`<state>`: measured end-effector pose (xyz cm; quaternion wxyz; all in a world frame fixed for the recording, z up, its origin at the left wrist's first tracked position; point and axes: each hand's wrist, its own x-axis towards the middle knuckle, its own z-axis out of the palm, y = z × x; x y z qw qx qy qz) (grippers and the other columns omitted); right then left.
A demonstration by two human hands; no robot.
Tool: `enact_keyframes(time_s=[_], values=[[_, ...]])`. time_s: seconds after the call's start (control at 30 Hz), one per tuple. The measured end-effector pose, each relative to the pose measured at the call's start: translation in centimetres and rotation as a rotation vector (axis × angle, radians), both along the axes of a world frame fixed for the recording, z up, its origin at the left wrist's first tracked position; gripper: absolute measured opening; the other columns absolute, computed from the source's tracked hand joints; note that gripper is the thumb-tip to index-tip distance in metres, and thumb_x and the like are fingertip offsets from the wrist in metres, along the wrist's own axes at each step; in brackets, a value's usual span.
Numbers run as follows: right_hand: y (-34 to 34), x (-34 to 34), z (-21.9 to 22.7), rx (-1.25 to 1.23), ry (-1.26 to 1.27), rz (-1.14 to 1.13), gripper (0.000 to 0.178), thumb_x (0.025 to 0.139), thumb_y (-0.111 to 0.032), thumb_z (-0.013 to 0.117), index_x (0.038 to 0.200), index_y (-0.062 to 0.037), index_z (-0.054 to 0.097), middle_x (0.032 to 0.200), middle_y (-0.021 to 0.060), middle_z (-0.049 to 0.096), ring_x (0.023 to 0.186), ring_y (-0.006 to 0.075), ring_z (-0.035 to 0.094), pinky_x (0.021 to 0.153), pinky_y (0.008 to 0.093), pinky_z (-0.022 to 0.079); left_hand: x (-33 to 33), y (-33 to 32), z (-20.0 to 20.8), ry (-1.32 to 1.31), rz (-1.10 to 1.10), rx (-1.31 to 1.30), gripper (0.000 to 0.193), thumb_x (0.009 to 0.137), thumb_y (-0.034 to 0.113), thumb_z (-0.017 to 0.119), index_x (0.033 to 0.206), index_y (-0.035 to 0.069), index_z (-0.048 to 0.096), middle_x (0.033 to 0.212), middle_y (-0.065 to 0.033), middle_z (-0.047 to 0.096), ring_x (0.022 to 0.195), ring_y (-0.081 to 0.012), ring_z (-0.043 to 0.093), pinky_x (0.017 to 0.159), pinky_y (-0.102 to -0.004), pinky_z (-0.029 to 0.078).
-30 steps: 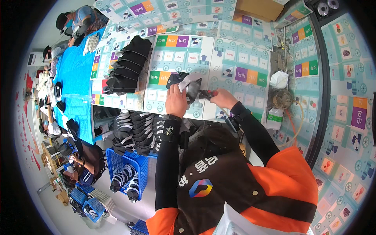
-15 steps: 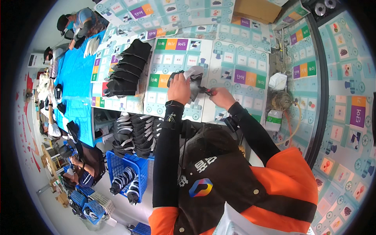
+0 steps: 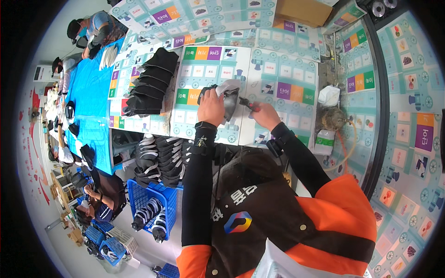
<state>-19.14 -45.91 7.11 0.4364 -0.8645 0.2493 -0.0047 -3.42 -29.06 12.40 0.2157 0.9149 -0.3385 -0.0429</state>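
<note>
On the patterned work table [image 3: 211,127], my left hand [image 3: 212,107] is closed on a shoe upper [image 3: 231,102], black and shiny grey with a pale grey-white flap at its top. The fingers press down on its left side and hide part of it. My right hand [image 3: 266,116] grips a small black-and-red hand tool [image 3: 249,104], of a kind I cannot make out. Its dark tip points left at the upper's right edge, with a narrow gap between them. Left of my hands, a row of black shoe uppers [image 3: 149,85] lies overlapped on the table.
Black-and-white uppers [image 3: 160,160] are piled below the table edge, above a blue basket [image 3: 172,211]. At right stand a white container [image 3: 329,96] and a green-and-white box [image 3: 324,141], near a hose. Co-workers sit by a blue-covered table [image 3: 92,92] at left.
My right hand has drawn slightly right and tilted the tool, so its tip has come away from the upper's edge. My left hand keeps its hold, nearly unmoved.
</note>
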Motion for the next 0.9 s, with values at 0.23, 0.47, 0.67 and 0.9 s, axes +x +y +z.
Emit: enact_keyframes(time_s=[0.23,0.47,0.67,0.9], values=[[-0.2,-0.5,-0.9,-0.028,0.012,-0.025,0.021,0.083,-0.020,0.059,0.088,-0.0012,0.067,0.080,0.0276,0.066,0.082,0.0497,0.063,0.076,0.0575,0.049,0.0,-0.5,-0.3,-0.006,0.004,-0.022,0.028,0.100,0.026,0.059,0.111,0.000,0.056,0.112,-0.0206,0.061,0.106,-0.0437,0.059,0.091,-0.0508,0.049],[1.0,-0.3,-1.0,0.519,0.305,0.073,0.029,0.082,-0.020,0.065,0.103,-0.0022,0.073,0.087,0.0248,0.071,0.086,0.0434,0.068,0.077,0.0502,0.053,0.0,3.1,1.6,0.090,0.153,0.063,0.024,0.098,0.022,0.059,0.100,-0.001,0.062,0.107,-0.0226,0.064,0.102,-0.0431,0.063,0.084,-0.0532,0.052],[-5.3,-5.5,-9.1,-0.126,0.006,-0.143,0.032,0.093,-0.017,0.060,0.122,-0.0026,0.061,0.108,0.0266,0.069,0.102,0.0473,0.064,0.084,0.0530,0.051,-3.3,11.0,2.5,0.030,0.458,-0.120,0.029,0.100,0.026,0.058,0.101,-0.002,0.065,0.091,-0.0278,0.067,0.085,-0.0500,0.064,0.074,-0.0538,0.052],[-9.1,-7.1,-12.0,-0.232,0.394,-0.094,0.074,0.088,-0.008,0.067,0.152,0.0032,0.031,0.146,0.0306,0.044,0.139,0.0465,0.040,0.111,0.0527,0.040,-3.9,26.8,0.4,0.963,1.006,-0.968,0.042,0.101,0.033,0.058,0.126,0.000,0.063,0.101,-0.0141,0.072,0.080,-0.0263,0.073,0.065,-0.0372,0.058]])
